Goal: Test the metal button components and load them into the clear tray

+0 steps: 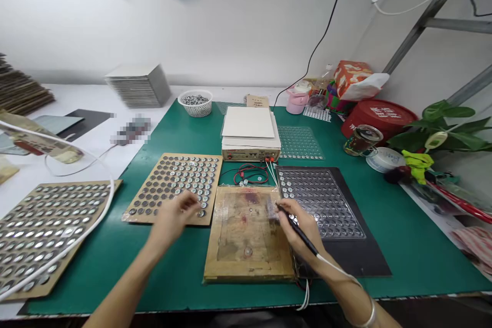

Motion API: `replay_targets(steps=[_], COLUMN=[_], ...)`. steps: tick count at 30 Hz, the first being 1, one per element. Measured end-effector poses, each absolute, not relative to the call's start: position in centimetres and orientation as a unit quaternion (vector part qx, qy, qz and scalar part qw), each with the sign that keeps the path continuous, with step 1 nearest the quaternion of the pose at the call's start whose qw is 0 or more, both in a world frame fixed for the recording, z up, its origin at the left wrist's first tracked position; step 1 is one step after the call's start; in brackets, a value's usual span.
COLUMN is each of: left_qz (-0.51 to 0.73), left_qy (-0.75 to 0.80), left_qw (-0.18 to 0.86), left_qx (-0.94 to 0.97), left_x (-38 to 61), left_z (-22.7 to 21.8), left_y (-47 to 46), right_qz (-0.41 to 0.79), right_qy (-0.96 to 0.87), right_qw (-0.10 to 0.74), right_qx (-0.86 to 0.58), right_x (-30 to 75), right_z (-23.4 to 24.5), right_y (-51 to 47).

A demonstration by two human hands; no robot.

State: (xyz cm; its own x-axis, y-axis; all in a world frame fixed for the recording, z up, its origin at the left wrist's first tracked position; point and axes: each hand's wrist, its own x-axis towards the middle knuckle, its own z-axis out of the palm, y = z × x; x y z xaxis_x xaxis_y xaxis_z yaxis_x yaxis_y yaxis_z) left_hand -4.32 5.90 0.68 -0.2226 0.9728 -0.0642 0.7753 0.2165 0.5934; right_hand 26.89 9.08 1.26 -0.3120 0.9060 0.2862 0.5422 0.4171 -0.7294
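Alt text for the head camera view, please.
The right hand grips a black corded pen-shaped tool over a taped wooden board on a green mat; the left hand is beside a perforated board of metal discs. A clear blister tray lies to the right.

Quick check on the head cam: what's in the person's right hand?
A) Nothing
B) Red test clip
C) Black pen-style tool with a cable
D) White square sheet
C. The right hand grips a black pen-style tool like a pen, with a white cable running from its rear end.
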Motion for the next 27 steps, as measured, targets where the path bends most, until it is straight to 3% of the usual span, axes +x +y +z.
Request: replay_targets(steps=[2,6,10,21,27], left_qz=[0.228,0.266,0.298,0.287,0.243], left_qy=[0.636,0.560,0.549,0.549,0.592], left_qw=[0.310,0.206,0.131,0.149,0.150], left_qx=[0.669,0.757,0.770,0.771,0.753], left_x=[0.0,5.6,6.1,6.2,1.8], left_z=[-0.2,-2.5,-3.5,-3.0,-0.3], left_y=[3.8,0.6,0.0,0.2,3.3], right_qz=[0.365,0.451,0.458,0.469,0.457], right_qy=[-0.732,-0.707,-0.705,-0.710,-0.729], right_qw=[0.323,0.272,0.253,0.208,0.180], right_qx=[-0.477,-0.471,-0.479,-0.482,-0.477], right_x=[25.7,24.0,23.5,23.5,23.5], right_z=[0.8,-0.7,-1.7,-1.3,-1.9], right_y=[6.7,3.8,3.3,3.7,4.4])
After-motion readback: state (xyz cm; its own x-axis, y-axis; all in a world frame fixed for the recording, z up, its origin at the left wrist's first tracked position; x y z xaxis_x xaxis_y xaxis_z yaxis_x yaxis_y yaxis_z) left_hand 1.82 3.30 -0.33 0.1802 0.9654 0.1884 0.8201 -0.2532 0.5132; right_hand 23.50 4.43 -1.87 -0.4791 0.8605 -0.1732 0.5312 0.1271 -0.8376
